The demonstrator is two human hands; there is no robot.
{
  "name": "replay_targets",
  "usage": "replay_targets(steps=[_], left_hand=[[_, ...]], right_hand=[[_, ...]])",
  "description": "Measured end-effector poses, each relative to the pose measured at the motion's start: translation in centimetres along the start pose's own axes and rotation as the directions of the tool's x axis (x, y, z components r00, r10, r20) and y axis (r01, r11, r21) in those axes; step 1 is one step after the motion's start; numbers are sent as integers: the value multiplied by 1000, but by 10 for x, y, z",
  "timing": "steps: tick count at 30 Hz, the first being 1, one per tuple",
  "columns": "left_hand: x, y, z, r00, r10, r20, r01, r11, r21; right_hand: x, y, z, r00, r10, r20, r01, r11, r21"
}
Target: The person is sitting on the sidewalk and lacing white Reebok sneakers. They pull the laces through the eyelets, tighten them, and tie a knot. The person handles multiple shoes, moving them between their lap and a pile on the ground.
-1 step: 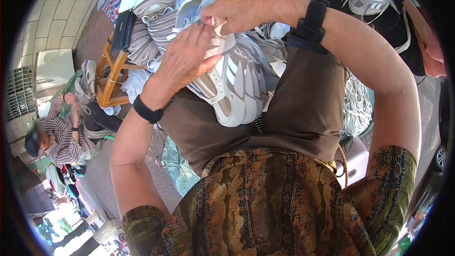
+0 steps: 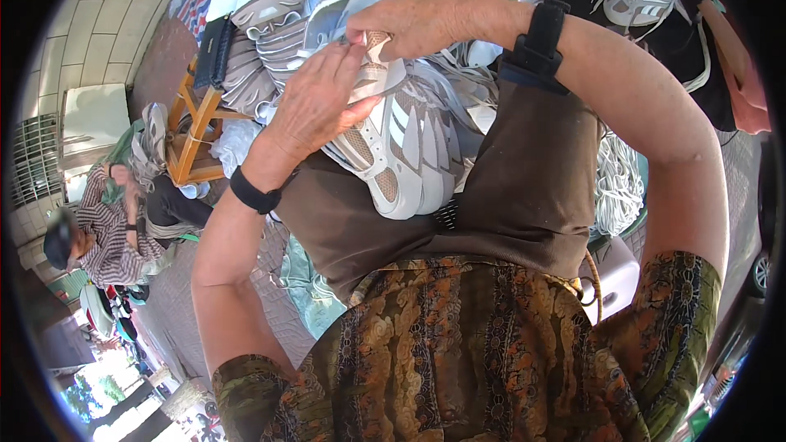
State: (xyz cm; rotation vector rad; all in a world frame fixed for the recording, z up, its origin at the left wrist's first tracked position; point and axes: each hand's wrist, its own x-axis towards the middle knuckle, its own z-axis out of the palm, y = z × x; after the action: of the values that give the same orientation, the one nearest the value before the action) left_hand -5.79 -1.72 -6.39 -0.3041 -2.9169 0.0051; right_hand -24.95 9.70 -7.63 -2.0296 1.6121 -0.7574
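On my lap lies a stack of white and beige sneaker uppers (image 2: 397, 188), nested one in another, toes toward me. Above it, both hands hold one sneaker upper (image 2: 375, 74) with a beige mesh part. My left hand (image 2: 319, 94) closes on its left side, thumb underneath and fingers on top. My right hand (image 2: 417, 23) bends over from the right and pinches the upper's edge, its fingertips meeting those of the left. Whatever small piece sits between the fingertips is hidden.
More stacked uppers (image 2: 262, 29) lie beyond my hands, by a wooden stool (image 2: 196, 127) with a dark pouch (image 2: 214, 53). White laces (image 2: 616, 188) hang in a bundle by my right thigh. A person in a striped shirt (image 2: 115, 237) sits left, another person's arm (image 2: 729, 57) shows right.
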Motion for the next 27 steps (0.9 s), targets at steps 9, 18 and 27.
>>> replay_targets(steps=[9, 18, 27], left_hand=[[-8, -1, 3, 998, -6, -70, 3, 999, -45], [-46, 43, -19, 903, -335, -269, 229, 905, -358], [-32, 62, 20, 955, -275, -116, 233, 930, -284]], right_hand=[[-12, 10, 17, 980, -43, -195, -10, 965, -261], [-9, -8, 3, 935, 116, -336, 64, 876, 478], [-46, -15, -8, 833, 406, -376, -242, 878, 412]])
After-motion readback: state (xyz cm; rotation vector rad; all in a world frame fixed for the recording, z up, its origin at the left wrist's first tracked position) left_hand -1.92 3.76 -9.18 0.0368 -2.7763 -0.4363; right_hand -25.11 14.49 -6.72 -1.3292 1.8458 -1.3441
